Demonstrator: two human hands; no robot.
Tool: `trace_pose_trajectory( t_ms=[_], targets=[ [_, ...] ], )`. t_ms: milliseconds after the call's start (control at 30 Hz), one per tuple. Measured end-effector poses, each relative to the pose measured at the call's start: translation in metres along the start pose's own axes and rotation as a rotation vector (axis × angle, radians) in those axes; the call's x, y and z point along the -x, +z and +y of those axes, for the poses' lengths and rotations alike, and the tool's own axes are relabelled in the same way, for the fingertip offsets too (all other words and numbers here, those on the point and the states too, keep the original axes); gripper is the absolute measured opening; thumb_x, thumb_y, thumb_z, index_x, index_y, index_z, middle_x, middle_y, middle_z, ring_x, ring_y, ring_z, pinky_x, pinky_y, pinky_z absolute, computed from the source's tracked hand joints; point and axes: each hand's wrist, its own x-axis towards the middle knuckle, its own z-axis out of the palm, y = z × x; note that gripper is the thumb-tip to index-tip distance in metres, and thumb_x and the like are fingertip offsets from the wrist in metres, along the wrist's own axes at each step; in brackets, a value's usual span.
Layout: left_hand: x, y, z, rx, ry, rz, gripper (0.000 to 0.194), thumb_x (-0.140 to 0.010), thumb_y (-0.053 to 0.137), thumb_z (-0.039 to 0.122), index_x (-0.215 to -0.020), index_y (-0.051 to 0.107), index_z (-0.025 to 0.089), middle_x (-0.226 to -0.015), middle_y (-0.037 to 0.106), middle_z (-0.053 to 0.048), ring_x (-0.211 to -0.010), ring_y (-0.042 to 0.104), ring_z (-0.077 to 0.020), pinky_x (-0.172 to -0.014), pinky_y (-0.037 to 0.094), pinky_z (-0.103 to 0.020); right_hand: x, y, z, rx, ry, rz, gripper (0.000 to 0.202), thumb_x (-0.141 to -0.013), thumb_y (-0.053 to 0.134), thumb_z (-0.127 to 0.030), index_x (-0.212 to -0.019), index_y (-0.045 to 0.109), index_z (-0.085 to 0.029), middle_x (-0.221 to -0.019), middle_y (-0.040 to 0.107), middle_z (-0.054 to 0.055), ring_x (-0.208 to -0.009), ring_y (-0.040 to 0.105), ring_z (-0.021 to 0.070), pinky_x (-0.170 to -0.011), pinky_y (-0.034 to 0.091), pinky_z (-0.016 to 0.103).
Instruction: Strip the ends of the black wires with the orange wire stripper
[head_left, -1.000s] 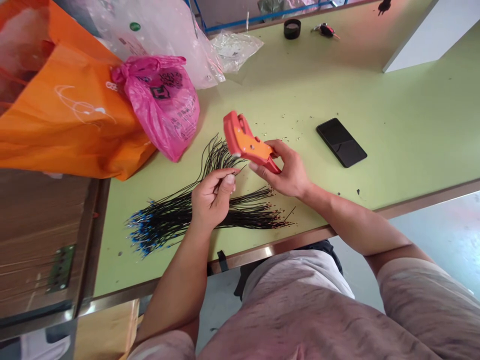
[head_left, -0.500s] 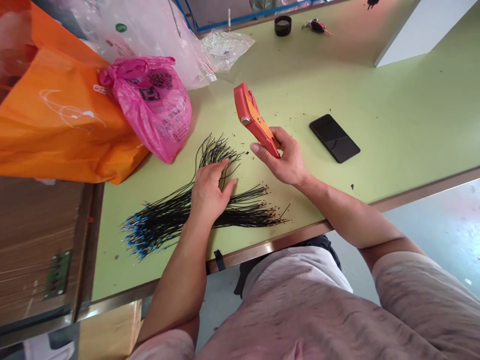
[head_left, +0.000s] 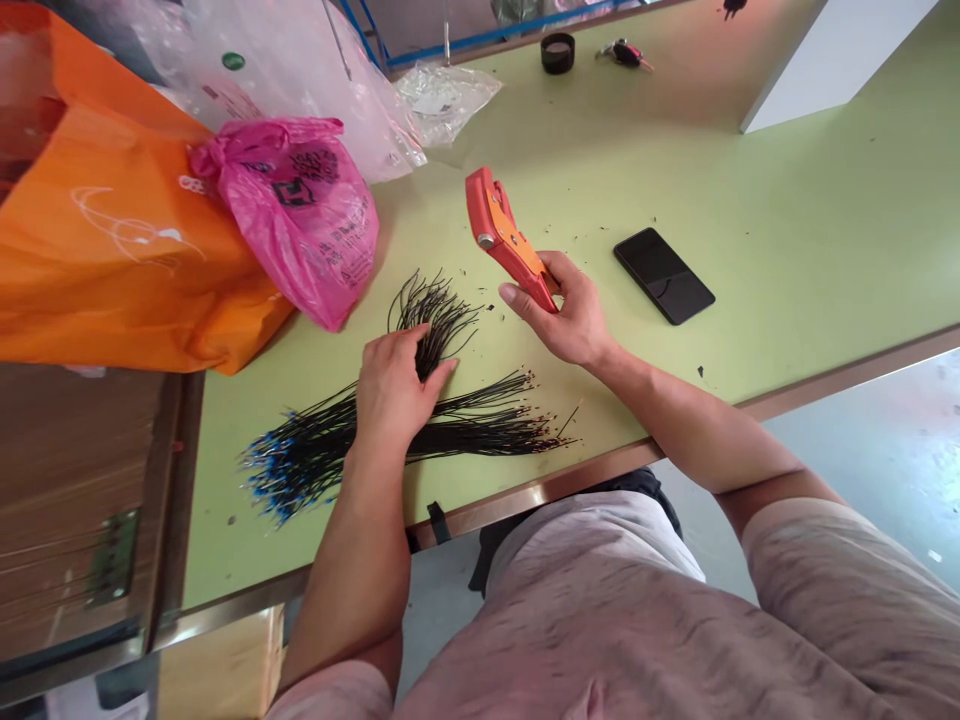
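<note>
My right hand (head_left: 568, 310) is closed around the handle of a red and orange wire stripper (head_left: 504, 232), whose head points up and to the left above the table. Over the black wires lies my left hand (head_left: 395, 385), thumb and forefinger apart, with part of the upper bunch (head_left: 439, 335) showing between them. Whether its hidden fingertips touch the wires, I cannot tell. A larger bundle of black wires (head_left: 480, 436) runs beneath that hand, with blue ends (head_left: 274, 468) on the left and copper-coloured tips on the right.
A black phone (head_left: 664, 275) lies right of my right hand. Orange (head_left: 150, 230) and pink (head_left: 315, 220) bags stand at the left, clear plastic (head_left: 446, 100) behind them. Farther back are a black ring-shaped cap (head_left: 557, 54), keys (head_left: 625, 54) and a white panel (head_left: 832, 65).
My left hand has shifted left along the wires, uncovering more of the upper bunch. My right hand and the wire stripper have barely moved; the whole view has shifted slightly.
</note>
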Motion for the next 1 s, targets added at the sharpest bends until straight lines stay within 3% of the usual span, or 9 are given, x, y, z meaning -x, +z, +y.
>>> trace_pose_trajectory(
  t_ms=[67,133,233,333,467,733,1000],
  targets=[
    [-0.001,0.001,0.002,-0.017,0.031,-0.014,0.055,-0.095,0.082,0.045,-0.143,0.068,0.022,-0.139,0.072,-0.019,-0.137,0.062,-0.0434,-0.122,0.049,-0.065,-0.001,0.0,0.0,-0.001,0.011,0.009,0.074,-0.083,0.079,-0.087,-0.116,0.067,-0.022,-0.102,0.074,0.003,-0.089,0.067,0.0172,-0.082,0.058,0.036],
    [-0.001,0.0,0.011,-0.007,0.081,0.045,0.055,-0.094,0.083,0.045,-0.143,0.068,0.023,-0.144,0.071,-0.019,-0.14,0.061,-0.0424,-0.123,0.048,-0.064,-0.001,0.0,0.001,-0.008,0.016,0.017,0.073,-0.083,0.079,-0.087,-0.115,0.067,-0.022,-0.101,0.074,0.002,-0.087,0.067,0.0169,-0.081,0.058,0.036],
    [0.0,-0.004,0.029,0.04,0.153,0.114,0.034,-0.099,0.078,0.045,-0.127,0.076,0.026,-0.132,0.076,-0.016,-0.129,0.068,-0.0368,-0.118,0.053,-0.057,-0.003,0.0,0.001,-0.012,0.016,0.017,0.071,-0.083,0.079,-0.087,-0.114,0.067,-0.023,-0.1,0.074,0.001,-0.085,0.068,0.0164,-0.08,0.058,0.035],
    [0.005,-0.001,0.043,0.12,0.234,-0.021,0.022,-0.105,0.07,0.045,-0.108,0.081,0.026,-0.109,0.081,-0.011,-0.109,0.074,-0.0308,-0.104,0.06,-0.05,-0.004,0.0,0.002,-0.015,0.007,0.017,0.071,-0.084,0.078,-0.086,-0.114,0.066,-0.023,-0.099,0.074,0.001,-0.085,0.068,0.0161,-0.08,0.058,0.035],
    [0.008,0.01,0.051,0.216,0.287,-0.241,0.025,-0.107,0.065,0.043,-0.102,0.081,0.025,-0.104,0.083,-0.01,-0.107,0.077,-0.0292,-0.101,0.062,-0.047,-0.003,0.001,0.001,0.004,-0.006,0.005,0.07,-0.087,0.076,-0.084,-0.117,0.066,-0.022,-0.101,0.075,0.002,-0.088,0.069,0.0166,-0.082,0.058,0.035],
    [0.0,0.012,0.05,0.219,0.18,-0.34,0.024,-0.105,0.061,0.04,-0.1,0.078,0.024,-0.105,0.084,-0.009,-0.101,0.077,-0.0274,-0.099,0.061,-0.044,-0.003,0.005,0.012,0.146,-0.099,-0.02,0.053,-0.093,0.078,-0.065,-0.122,0.069,-0.021,-0.115,0.079,0.008,-0.098,0.073,0.0205,-0.093,0.06,0.04],
    [-0.031,-0.002,0.075,-0.137,0.204,-0.598,0.013,-0.096,0.061,0.026,-0.091,0.073,0.026,-0.097,0.081,-0.005,-0.082,0.074,-0.0251,-0.076,0.055,-0.035,-0.011,0.003,0.022,0.233,-0.121,-0.039,0.055,-0.091,0.079,-0.063,-0.125,0.07,-0.02,-0.121,0.08,0.012,-0.103,0.073,0.0233,-0.097,0.06,0.044]
  ],
)
